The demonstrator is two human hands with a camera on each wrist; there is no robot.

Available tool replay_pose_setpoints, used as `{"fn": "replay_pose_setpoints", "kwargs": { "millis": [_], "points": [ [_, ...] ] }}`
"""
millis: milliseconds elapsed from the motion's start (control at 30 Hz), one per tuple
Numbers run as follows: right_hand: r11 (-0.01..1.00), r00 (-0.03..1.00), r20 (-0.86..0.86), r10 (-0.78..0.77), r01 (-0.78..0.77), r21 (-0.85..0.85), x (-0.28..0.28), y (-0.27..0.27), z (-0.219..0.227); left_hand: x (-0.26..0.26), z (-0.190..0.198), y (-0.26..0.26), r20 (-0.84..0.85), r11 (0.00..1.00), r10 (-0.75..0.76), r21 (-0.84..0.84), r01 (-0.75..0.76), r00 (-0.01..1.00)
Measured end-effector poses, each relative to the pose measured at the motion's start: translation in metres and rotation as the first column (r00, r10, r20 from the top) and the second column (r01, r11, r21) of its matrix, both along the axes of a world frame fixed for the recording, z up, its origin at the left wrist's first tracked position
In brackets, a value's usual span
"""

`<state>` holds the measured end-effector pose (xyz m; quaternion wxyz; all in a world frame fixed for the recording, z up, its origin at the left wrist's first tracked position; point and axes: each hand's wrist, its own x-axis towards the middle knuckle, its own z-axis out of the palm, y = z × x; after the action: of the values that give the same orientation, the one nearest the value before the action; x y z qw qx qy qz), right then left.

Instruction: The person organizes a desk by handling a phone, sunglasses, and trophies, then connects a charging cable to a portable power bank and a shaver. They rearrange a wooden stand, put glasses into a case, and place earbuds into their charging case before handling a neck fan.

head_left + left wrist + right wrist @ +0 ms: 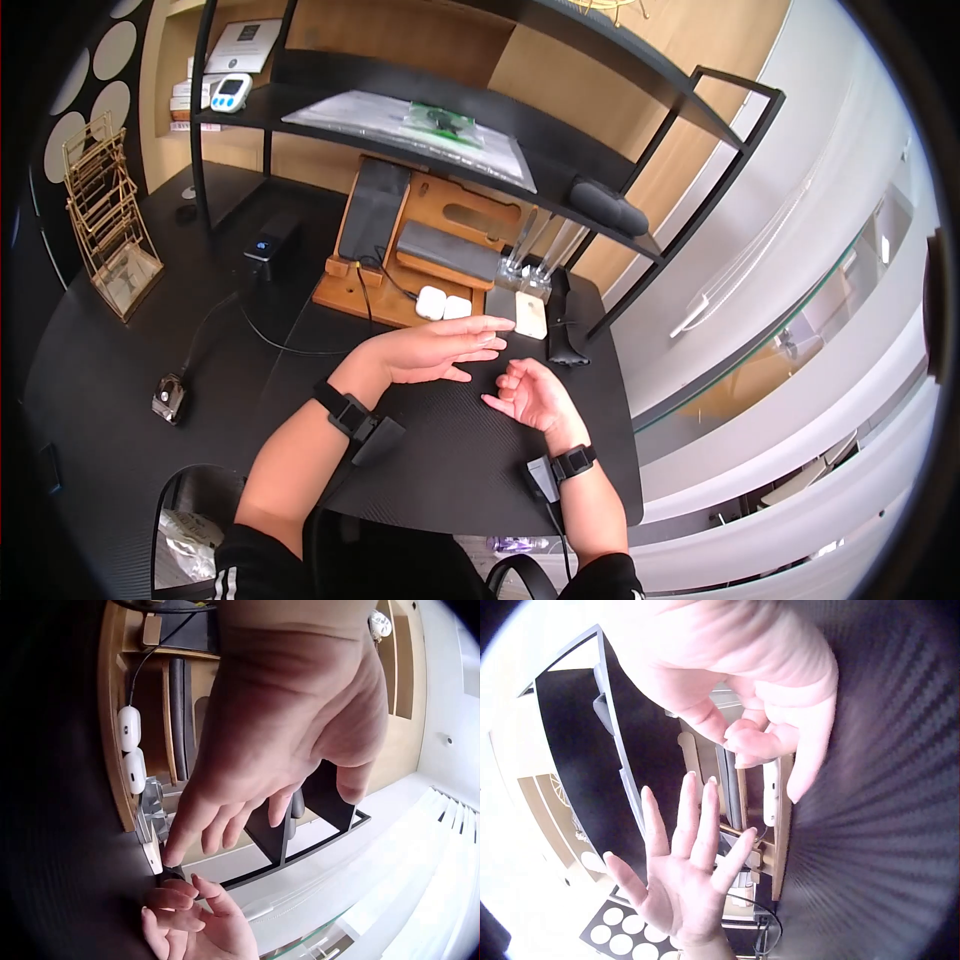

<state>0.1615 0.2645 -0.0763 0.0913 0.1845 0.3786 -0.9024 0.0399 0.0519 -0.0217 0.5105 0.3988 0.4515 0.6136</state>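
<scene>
My left hand point(430, 352) is held over the dark desk with its fingers straight and together, pointing right. In the right wrist view its palm and spread fingers face the camera, and it holds nothing. My right hand point(540, 395) is at the desk's right side, fingers loosely curled and nothing between them. The right wrist view shows this hand point(750, 667) close over the ribbed desk surface. A small gap separates the two hands in the head view. Just beyond the left fingers are two white earbud cases point(431, 302) and a cream-coloured flat block point(531, 314).
Behind the hands stands a wooden organizer point(340, 292) with dark padded parts, beneath a black shelf point(390, 135). A long black case point(567, 325) lies at the right. On the left are a black device with a lit display point(262, 250), a cable and a gold wire rack point(112, 225).
</scene>
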Motion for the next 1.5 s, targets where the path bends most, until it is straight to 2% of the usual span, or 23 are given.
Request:
{"fn": "replay_pose_setpoints", "kwargs": {
  "millis": [133, 200, 233, 267, 300, 333, 400, 433, 467, 500, 567, 600, 667, 700, 733, 800, 833, 1000, 1100, 1167, 1333, 1400, 1500],
  "points": [
    [0.991, 1.000, -0.003, -0.017, 0.017, 0.132, -0.002, -0.001, -0.003, -0.002, -0.027, 0.003, 0.156, 0.999, -0.038, 0.042, 0.032, 0.987],
    [0.986, 0.999, -0.025, -0.049, 0.052, 0.158, 0.001, -0.006, 0.000, -0.001, -0.038, 0.009, 0.237, 0.996, 0.086, -0.033, -0.081, 0.968],
    [0.988, 1.000, -0.018, -0.008, 0.011, 0.152, 0.002, -0.001, 0.004, 0.002, -0.041, 0.011, 0.285, 0.989, 0.148, -0.049, -0.140, 0.947],
    [0.986, 1.000, -0.016, -0.014, 0.016, 0.166, 0.005, 0.004, 0.014, 0.001, -0.048, 0.014, 0.288, 0.990, 0.139, -0.036, -0.134, 0.947],
    [0.912, 0.993, -0.046, -0.106, 0.115, 0.393, 0.010, 0.011, 0.029, -0.001, -0.058, 0.020, 0.382, 0.985, 0.170, -0.074, -0.153, 0.909],
    [0.780, 0.978, -0.098, -0.185, 0.207, 0.590, 0.013, 0.020, 0.043, -0.002, -0.063, 0.023, 0.468, 0.979, 0.204, -0.116, -0.169, 0.860],
    [0.385, 0.918, -0.205, -0.339, 0.334, 0.860, 0.015, 0.046, 0.064, 0.000, -0.062, 0.025, 0.485, 0.972, 0.235, -0.137, -0.192, 0.842],
    [0.028, 0.881, -0.292, -0.371, 0.325, 0.945, 0.014, 0.064, 0.066, 0.001, -0.062, 0.026, 0.505, 0.969, 0.249, -0.137, -0.208, 0.827],
    [-0.334, 0.846, -0.383, -0.370, 0.264, 0.905, 0.013, 0.074, 0.067, 0.002, -0.064, 0.028, 0.527, 0.966, 0.260, -0.136, -0.222, 0.809],
    [-0.339, 0.847, -0.382, -0.369, 0.260, 0.904, 0.014, 0.079, 0.066, 0.002, -0.067, 0.030, 0.517, 0.970, 0.245, -0.122, -0.212, 0.820],
    [-0.557, 0.868, -0.338, -0.364, 0.088, 0.826, 0.010, 0.084, 0.075, 0.004, -0.068, 0.032, 0.495, 0.972, 0.235, -0.125, -0.199, 0.837],
    [-0.566, 0.869, -0.346, -0.353, 0.096, 0.819, 0.006, 0.083, 0.078, 0.003, -0.067, 0.032, 0.462, 0.972, 0.232, -0.137, -0.190, 0.856],
    [-0.583, 0.914, -0.154, -0.375, -0.103, 0.806, 0.000, 0.072, 0.077, 0.003, -0.065, 0.032, 0.467, 0.969, 0.246, -0.145, -0.201, 0.849],
    [-0.549, 0.918, -0.066, -0.391, -0.175, 0.817, -0.004, 0.069, 0.077, 0.002, -0.065, 0.031, 0.491, 0.970, 0.241, -0.144, -0.195, 0.837],
    [-0.544, 0.921, -0.070, -0.384, -0.164, 0.823, -0.006, 0.070, 0.071, 0.002, -0.065, 0.031, 0.513, 0.971, 0.238, -0.146, -0.189, 0.825],
    [-0.585, 0.919, -0.007, -0.394, -0.245, 0.773, -0.011, 0.073, 0.059, 0.002, -0.067, 0.031, 0.531, 0.973, 0.230, -0.135, -0.187, 0.816],
    [-0.573, 0.925, 0.034, -0.380, -0.264, 0.776, -0.012, 0.075, 0.056, 0.003, -0.065, 0.031, 0.515, 0.971, 0.236, -0.143, -0.189, 0.824],
    [-0.591, 0.919, 0.069, -0.388, -0.305, 0.747, -0.014, 0.077, 0.047, 0.002, -0.066, 0.032, 0.454, 0.979, 0.199, -0.129, -0.157, 0.868],
    [-0.564, 0.915, 0.124, -0.385, -0.339, 0.753, -0.015, 0.080, 0.042, 0.004, -0.060, 0.031, 0.442, 0.971, 0.233, -0.160, -0.180, 0.866],
    [-0.502, 0.899, 0.148, -0.412, -0.359, 0.787, -0.019, 0.086, 0.036, 0.005, -0.059, 0.030, 0.447, 0.970, 0.238, -0.162, -0.184, 0.862],
    [-0.467, 0.917, 0.103, -0.386, -0.291, 0.835, -0.018, 0.100, 0.029, 0.004, -0.061, 0.029, 0.374, 0.980, 0.193, -0.120, -0.159, 0.907],
    [-0.357, 0.926, 0.145, -0.348, -0.274, 0.893, -0.020, 0.115, 0.017, 0.004, -0.063, 0.030, 0.366, 0.984, 0.170, -0.105, -0.141, 0.915],
    [-0.380, 0.929, 0.133, -0.346, -0.268, 0.885, -0.017, 0.111, 0.024, 0.003, -0.063, 0.029, 0.389, 0.982, 0.182, -0.113, -0.149, 0.903]
  ]
}}
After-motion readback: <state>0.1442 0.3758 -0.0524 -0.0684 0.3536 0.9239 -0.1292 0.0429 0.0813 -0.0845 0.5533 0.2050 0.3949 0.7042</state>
